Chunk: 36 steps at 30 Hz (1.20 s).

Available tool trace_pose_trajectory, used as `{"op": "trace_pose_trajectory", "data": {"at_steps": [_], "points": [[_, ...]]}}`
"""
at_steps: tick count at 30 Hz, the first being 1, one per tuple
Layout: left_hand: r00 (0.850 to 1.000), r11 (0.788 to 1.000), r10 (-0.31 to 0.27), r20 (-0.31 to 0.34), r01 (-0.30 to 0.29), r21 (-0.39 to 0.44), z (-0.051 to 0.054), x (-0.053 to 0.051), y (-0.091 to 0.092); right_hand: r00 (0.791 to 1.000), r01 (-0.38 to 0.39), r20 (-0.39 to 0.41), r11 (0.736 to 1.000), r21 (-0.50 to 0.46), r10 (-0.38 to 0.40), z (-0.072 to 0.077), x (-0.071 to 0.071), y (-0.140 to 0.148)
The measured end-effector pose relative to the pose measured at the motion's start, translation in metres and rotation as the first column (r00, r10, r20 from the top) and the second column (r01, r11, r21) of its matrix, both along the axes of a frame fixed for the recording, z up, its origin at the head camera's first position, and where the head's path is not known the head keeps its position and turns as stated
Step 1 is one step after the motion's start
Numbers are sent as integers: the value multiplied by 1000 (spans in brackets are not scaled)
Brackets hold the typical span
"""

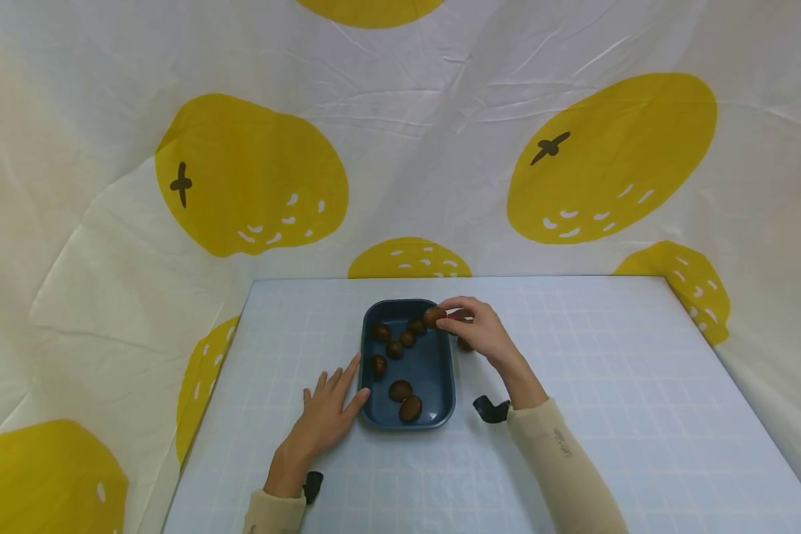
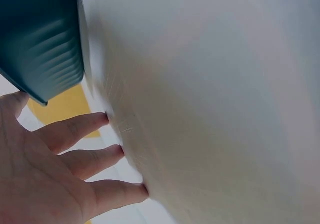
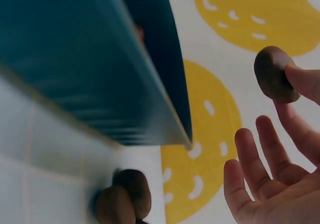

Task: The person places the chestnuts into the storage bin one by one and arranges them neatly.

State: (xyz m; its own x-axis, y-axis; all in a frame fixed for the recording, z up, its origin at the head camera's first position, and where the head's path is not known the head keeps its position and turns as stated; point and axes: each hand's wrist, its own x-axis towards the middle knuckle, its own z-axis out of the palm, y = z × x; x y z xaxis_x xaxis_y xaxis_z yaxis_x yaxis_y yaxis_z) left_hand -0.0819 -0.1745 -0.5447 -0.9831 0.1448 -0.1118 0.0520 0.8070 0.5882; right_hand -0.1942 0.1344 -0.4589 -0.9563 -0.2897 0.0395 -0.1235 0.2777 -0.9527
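A dark blue rectangular tray (image 1: 430,371) stands on the table with several brown, rounded, chestnut-like pieces (image 1: 410,409) inside. My right hand (image 1: 478,331) pinches one brown oval piece (image 3: 272,74) between thumb and index finger, above the tray's far right corner; its other fingers are spread loosely. My left hand (image 1: 325,417) lies by the tray's left side with fingers extended. In the left wrist view, a fingertip of that hand touches the tray's rim (image 2: 35,95), and the other fingertips rest on the table. More brown pieces (image 3: 135,189) lie outside the tray, below my right hand.
A pale, faintly gridded table surface (image 1: 614,415) surrounds the tray. Behind it hangs a white cloth (image 1: 427,185) printed with large yellow fruit shapes. Dark wrist-camera mounts (image 1: 491,409) stick out beside both wrists, near the tan sleeves (image 1: 561,460).
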Motion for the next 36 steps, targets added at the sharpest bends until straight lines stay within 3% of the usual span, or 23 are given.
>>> {"op": "trace_pose_trajectory", "data": {"at_steps": [6,10,16,24,36], "points": [[1000,1000,3,2,-3,-11,-1,-1,0,1000,-26,1,1000,17,26,32,12,-19],[1000,1000,2,-3,-2,0,1,0,1,998,-55,2,998,-6,55,35,12,-29],[1000,1000,-4,-5,4,16,1,0,1,997,-81,6,996,-39,82,28,7,-41],[1000,1000,-5,-19,5,19,0,0,0,996,-90,13,996,-18,90,-9,-12,-49],[1000,1000,-3,-24,3,16,0,1,0,997,-80,-10,996,-28,79,-20,-13,-53]]}}
